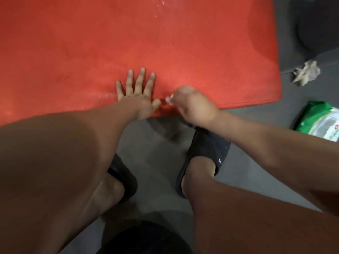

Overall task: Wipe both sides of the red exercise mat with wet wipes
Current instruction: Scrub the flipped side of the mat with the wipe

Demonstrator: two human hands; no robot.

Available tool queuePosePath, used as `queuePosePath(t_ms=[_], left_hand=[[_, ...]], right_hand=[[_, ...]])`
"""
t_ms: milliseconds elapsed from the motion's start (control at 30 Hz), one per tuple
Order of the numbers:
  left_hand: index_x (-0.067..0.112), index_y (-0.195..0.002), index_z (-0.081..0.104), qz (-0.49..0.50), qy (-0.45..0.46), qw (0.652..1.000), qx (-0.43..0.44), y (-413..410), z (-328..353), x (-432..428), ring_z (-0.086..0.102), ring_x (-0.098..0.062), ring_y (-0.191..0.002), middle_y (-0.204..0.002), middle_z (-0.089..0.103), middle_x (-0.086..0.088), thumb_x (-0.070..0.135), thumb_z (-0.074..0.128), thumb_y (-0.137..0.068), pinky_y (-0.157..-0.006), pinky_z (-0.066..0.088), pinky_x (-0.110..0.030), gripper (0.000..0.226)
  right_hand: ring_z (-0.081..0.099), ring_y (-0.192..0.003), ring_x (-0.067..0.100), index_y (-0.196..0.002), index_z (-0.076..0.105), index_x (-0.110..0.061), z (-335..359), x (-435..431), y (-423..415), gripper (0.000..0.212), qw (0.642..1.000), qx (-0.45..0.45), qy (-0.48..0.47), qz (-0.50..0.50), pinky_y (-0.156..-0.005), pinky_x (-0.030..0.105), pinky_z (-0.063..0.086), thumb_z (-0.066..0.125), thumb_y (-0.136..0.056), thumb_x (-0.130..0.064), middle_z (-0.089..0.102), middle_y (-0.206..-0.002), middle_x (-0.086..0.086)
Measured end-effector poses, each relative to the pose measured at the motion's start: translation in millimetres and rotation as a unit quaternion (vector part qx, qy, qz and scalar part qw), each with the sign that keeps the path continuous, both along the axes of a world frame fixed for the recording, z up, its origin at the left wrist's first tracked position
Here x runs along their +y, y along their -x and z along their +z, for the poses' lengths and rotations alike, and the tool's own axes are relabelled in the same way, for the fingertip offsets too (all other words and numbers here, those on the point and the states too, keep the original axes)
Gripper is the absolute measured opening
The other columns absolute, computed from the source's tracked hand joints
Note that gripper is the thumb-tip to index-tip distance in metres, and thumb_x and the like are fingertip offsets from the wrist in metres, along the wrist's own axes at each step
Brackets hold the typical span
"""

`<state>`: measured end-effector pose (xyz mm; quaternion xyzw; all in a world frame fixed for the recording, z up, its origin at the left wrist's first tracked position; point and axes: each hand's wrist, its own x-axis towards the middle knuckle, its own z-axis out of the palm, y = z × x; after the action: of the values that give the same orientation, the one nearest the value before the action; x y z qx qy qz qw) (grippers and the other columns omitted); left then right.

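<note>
Grey floor (156, 143); red exercise mat (165, 43) lies flat on it, wiping at its near edge.
Left hand (136, 96) presses the mat, fingers straight and spread. The right hand (194, 105) has its grip curled round a bunched wet wipe (168, 99). Risks: the palm may slide on the wet sheen, and the wipe may overrun onto the dirty floor. Green wipes pack (319, 120) beside the mat, contents unseen; crumpled wipe (305, 72) nearby.

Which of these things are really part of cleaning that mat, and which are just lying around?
Part of the job:
- red exercise mat
- wet wipe, held in the right hand
- left hand, flat on the mat
- green wet wipes pack

Just lying about:
- crumpled wipe, dropped on the grey floor
- dark round object, top right
</note>
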<state>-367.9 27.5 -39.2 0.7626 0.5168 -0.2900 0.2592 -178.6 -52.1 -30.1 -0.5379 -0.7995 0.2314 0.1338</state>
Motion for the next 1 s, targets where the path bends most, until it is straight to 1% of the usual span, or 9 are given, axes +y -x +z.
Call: queuePosePath(t_ms=[100,233,300,400,467,533,733,867,1000], left_hand=[[0.039,-0.156,-0.025,0.001,-0.004,1.000,-0.004,0.4,-1.8,-2.4,-0.037,-0.030,-0.149,-0.162,-0.038,0.007,0.066,0.029,-0.098,-0.118,-0.016,-0.064,0.084],[0.039,-0.157,-0.024,0.000,-0.005,1.000,-0.006,0.4,-0.8,-0.3,-0.037,-0.030,-0.149,-0.163,-0.038,0.007,0.070,0.028,-0.096,-0.118,-0.016,-0.065,0.086],[0.039,-0.157,-0.024,0.001,-0.005,1.000,-0.002,-0.4,-1.7,0.1,-0.037,-0.030,-0.149,-0.163,-0.038,0.007,0.070,0.028,-0.096,-0.119,-0.015,-0.065,0.086],[0.039,-0.156,-0.027,-0.001,-0.003,1.000,0.008,-1.9,-1.6,0.7,-0.038,-0.030,-0.148,-0.161,-0.041,0.007,0.067,0.028,-0.098,-0.119,-0.015,-0.065,0.085],[0.039,-0.155,-0.028,-0.003,0.000,1.000,0.013,-2.3,-1.5,1.3,-0.039,-0.030,-0.147,-0.160,-0.043,0.007,0.067,0.027,-0.098,-0.119,-0.015,-0.065,0.084],[0.040,-0.155,-0.028,0.001,0.001,1.000,0.014,-3.3,-0.6,1.5,-0.039,-0.030,-0.148,-0.160,-0.042,0.008,0.071,0.027,-0.096,-0.119,-0.016,-0.064,0.086],[0.039,-0.155,-0.027,0.003,0.001,1.000,0.006,-3.0,-1.2,1.2,-0.039,-0.029,-0.148,-0.161,-0.041,0.007,0.072,0.028,-0.095,-0.118,-0.017,-0.064,0.088],[0.039,-0.155,-0.028,0.001,0.001,1.000,0.015,-3.8,-1.8,1.6,-0.040,-0.030,-0.147,-0.160,-0.042,0.007,0.071,0.028,-0.096,-0.118,-0.017,-0.064,0.088],[0.040,-0.155,-0.028,0.006,0.004,1.000,0.017,-5.6,-1.5,1.6,-0.039,-0.029,-0.148,-0.160,-0.042,0.008,0.072,0.029,-0.095,-0.119,-0.016,-0.064,0.088]], right_hand=[[0.058,-0.087,0.035,-0.101,0.070,-0.005,1.9,-14.9,-12.0,0.039,0.994,-0.040,0.004,0.098,-0.077,0.043,0.050,0.036,-0.102,-0.026,0.063,-0.097,0.015],[0.057,-0.085,0.042,-0.093,0.063,0.001,-5.3,6.7,-40.1,0.020,0.972,-0.099,-0.001,-0.215,-0.070,0.045,0.047,0.047,-0.088,-0.009,0.057,-0.091,0.023],[0.057,-0.083,0.042,-0.092,0.063,0.000,-7.7,0.8,-21.9,0.015,0.960,-0.078,0.003,-0.269,-0.069,0.043,0.044,0.051,-0.084,-0.005,0.058,-0.090,0.023],[0.057,-0.078,0.037,-0.093,0.065,-0.005,-8.1,-14.1,20.6,0.019,0.989,-0.007,0.021,-0.145,-0.069,0.043,0.045,0.049,-0.095,-0.016,0.058,-0.086,0.017],[0.055,-0.076,0.035,-0.090,0.062,-0.007,-6.9,-17.6,21.5,0.015,0.997,-0.027,0.009,-0.074,-0.068,0.044,0.044,0.051,-0.096,-0.016,0.055,-0.084,0.015],[0.055,-0.077,0.036,-0.090,0.060,-0.008,-5.0,-14.8,-3.4,0.002,0.993,-0.050,0.001,-0.103,-0.069,0.044,0.046,0.058,-0.090,-0.009,0.055,-0.085,0.016],[0.059,-0.088,0.040,-0.102,0.062,-0.001,-1.5,-18.6,-59.1,0.020,0.945,-0.126,0.059,-0.294,-0.073,0.042,0.047,0.057,-0.083,-0.007,0.060,-0.098,0.021],[0.060,-0.078,0.037,-0.097,0.065,-0.008,-7.5,-23.7,6.2,0.014,0.986,-0.014,0.054,-0.160,-0.069,0.040,0.045,0.060,-0.085,-0.002,0.060,-0.089,0.015],[0.055,-0.078,0.034,-0.096,0.060,-0.009,-9.4,-29.9,-11.4,0.006,0.995,-0.041,0.036,-0.082,-0.068,0.041,0.045,0.059,-0.091,-0.006,0.055,-0.088,0.013]])
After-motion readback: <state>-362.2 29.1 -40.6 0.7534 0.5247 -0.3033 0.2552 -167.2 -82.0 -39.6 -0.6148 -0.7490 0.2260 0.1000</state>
